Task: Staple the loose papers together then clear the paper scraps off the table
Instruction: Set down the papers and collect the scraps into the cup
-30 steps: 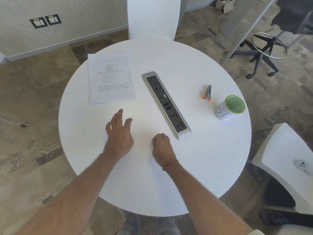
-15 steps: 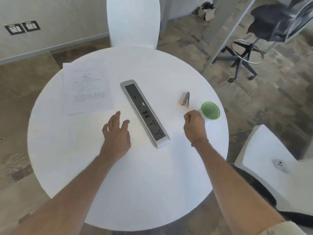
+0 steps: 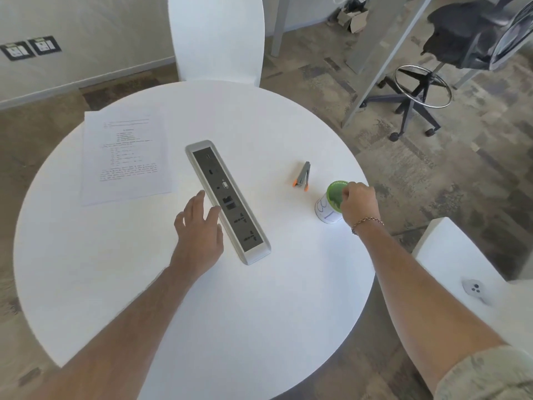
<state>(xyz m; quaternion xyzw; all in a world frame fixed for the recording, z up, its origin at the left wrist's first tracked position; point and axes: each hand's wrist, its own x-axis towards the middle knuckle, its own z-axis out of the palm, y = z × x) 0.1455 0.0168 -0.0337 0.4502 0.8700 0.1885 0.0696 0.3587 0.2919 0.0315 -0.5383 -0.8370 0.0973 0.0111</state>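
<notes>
Head view looks down on a round white tabletop (image 3: pixel 259 327). Near its right edge stands a small white cup (image 3: pixel 326 210) with a green inside; what lies in it cannot be made out, since the right hand (image 3: pixel 359 204) covers part of the mouth. That hand hangs over the cup's rim with its fingers curled downward toward the opening. Whether they pinch a paper scrap or hold nothing is too small to tell. A thin bracelet (image 3: pixel 367 221) circles the right wrist, and the forearm runs back to the lower right corner, where a pale sleeve is cut off by the frame.

A left hand (image 3: pixel 199 226) rests palm down on the tabletop with its fingers spread and relaxed, holding nothing, its fingertips touching or just beside the left side of a long grey socket strip (image 3: pixel 227 202) set into the middle of the tabletop.

Printed papers (image 3: pixel 125 157) lie flat at the far left of the tabletop, well apart from both hands; their text is too fine to read, and it is unclear how many sheets are stacked. A small grey stapler (image 3: pixel 302 177) with orange tips lies between the strip and the cup, touching neither.

White chairs stand at the far side (image 3: pixel 216 39) and at the right (image 3: pixel 467 284); the latter carries a small pale device (image 3: pixel 474 289).
</notes>
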